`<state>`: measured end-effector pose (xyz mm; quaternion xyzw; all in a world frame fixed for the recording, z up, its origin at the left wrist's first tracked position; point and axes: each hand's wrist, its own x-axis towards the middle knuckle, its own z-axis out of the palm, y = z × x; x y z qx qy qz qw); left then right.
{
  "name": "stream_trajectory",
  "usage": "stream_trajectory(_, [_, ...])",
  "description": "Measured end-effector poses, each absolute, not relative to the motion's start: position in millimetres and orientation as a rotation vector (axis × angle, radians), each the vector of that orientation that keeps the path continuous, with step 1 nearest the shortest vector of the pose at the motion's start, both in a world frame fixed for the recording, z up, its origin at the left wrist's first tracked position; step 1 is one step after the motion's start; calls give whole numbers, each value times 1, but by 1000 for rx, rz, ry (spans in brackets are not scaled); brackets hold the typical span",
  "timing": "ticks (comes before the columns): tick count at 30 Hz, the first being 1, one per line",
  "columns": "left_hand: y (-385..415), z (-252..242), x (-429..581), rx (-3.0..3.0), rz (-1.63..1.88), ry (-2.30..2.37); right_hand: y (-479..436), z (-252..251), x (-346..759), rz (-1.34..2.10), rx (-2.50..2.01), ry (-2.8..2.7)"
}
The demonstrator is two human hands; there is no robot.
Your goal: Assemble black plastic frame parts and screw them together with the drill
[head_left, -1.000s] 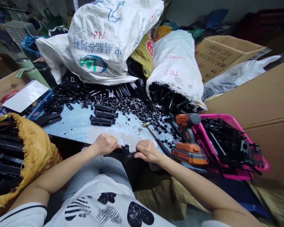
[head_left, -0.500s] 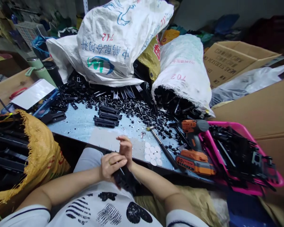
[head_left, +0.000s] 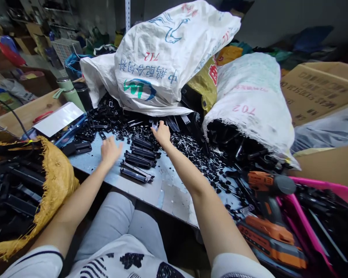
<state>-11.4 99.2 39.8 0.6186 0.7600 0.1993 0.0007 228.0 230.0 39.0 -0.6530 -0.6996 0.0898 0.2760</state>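
Both hands are parted over the blue table [head_left: 89,164], where half a second ago they met over a black piece at the lap.
The right hand [head_left: 162,135] reaches far forward, arm extended, thumb and forefinger at the flat, shiny strips [head_left: 155,126]; whether they pinch one I cannot tell. The left hand [head_left: 110,150], blurred, hangs with fingers loosely curled and thumb apart; I cannot tell whether it holds anything. Between the forearms lie four long, ridged black parts [head_left: 139,159], side by side, where three lay before. Beyond spread small dark-headed pins [head_left: 188,148], below a crinkled white woven sack [head_left: 150,73]; a frayed yellow sack [head_left: 58,170] slumps at the left.
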Motion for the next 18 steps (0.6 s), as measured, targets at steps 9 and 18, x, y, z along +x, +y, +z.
stream_trajectory(9, [158, 37, -61, 1444, 909, 2656, 242, 36, 235, 1026, -1623, -1373])
stream_trajectory(18, [-10, 38, 60, 2685, 657, 895, 83, 32, 312, 1160, -1247, -1586])
